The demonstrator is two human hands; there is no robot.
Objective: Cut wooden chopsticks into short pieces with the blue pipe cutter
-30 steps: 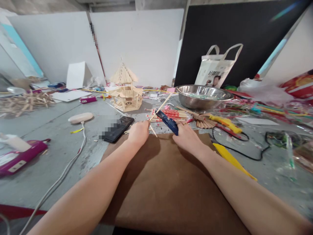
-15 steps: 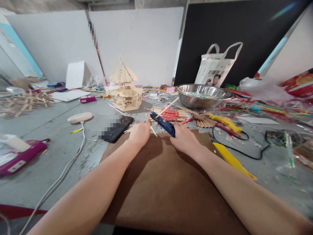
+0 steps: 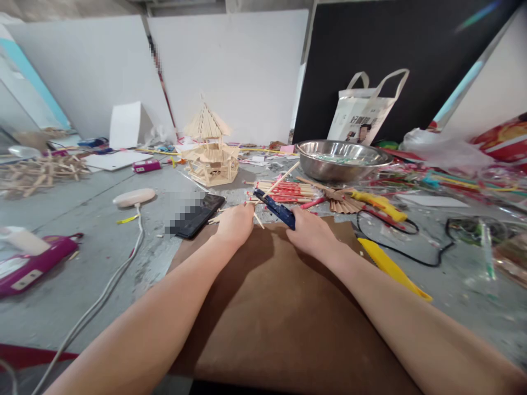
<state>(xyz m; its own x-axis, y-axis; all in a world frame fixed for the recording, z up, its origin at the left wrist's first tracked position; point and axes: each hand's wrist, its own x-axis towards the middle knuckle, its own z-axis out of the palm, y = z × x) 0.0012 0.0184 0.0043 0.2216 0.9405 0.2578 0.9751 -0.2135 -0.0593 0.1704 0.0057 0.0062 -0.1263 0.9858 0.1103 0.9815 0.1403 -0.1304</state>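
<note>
My left hand (image 3: 236, 224) is closed at the far edge of a brown sheet (image 3: 263, 318), pinching a thin wooden stick (image 3: 259, 220) whose end pokes out beside the fingers. My right hand (image 3: 310, 230) wraps round a dark blue hand tool (image 3: 276, 208), its far end pointing up and left toward my left hand. A pale stick (image 3: 283, 179) slants up to the right from the tool's far end; whether the tool grips it I cannot tell. Just beyond lies a pile of red-and-white wrapped sticks (image 3: 288, 191). A black phone (image 3: 200, 216) lies left of my left hand.
A pavilion model of sticks (image 3: 213, 164) stands behind the phone. Farther right are a steel basin (image 3: 343, 159), a folded paper fan (image 3: 343, 202), a yellow-handled tool with black cord (image 3: 381, 204) and a yellow saw-like tool (image 3: 393, 269). A white cable (image 3: 107, 296) crosses the left floor.
The dark blue tool has turned slightly in my right hand and looks slimmer, with a line of light along it. Both hands stay almost in place.
</note>
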